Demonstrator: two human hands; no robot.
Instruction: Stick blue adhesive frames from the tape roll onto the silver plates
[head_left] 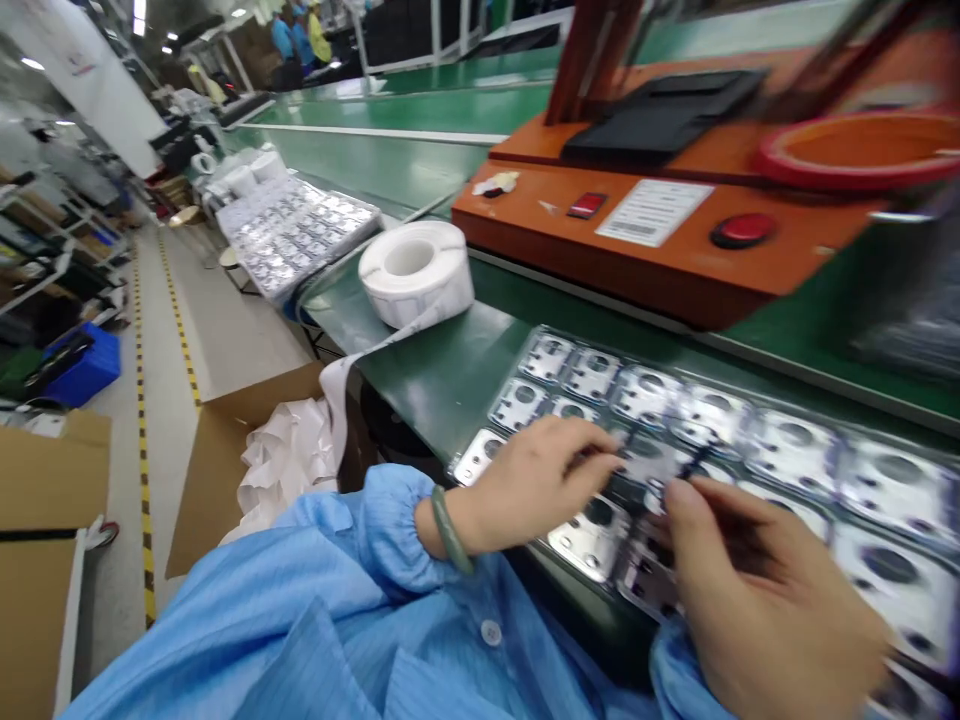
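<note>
My left hand point(525, 485), with a green bangle on its wrist, and my right hand point(757, 600) both pinch a small dark strip point(694, 465), too blurred to name exactly. Both hands hover just over a clear blister tray of square metal parts with round holes point(791, 450), which hides under my fingers in part. A roll of white labels point(415, 272) lies on the green bench point(442, 370), and its backing paper point(337, 400) trails down past the bench edge.
An orange machine panel point(645, 230) with a red button point(742, 230) rises beyond the tray. Stacked trays point(296, 235) stand further along the bench. Backing paper fills an open cardboard box point(217, 470) below the edge. Distant co-workers point(296, 40) stand along the line.
</note>
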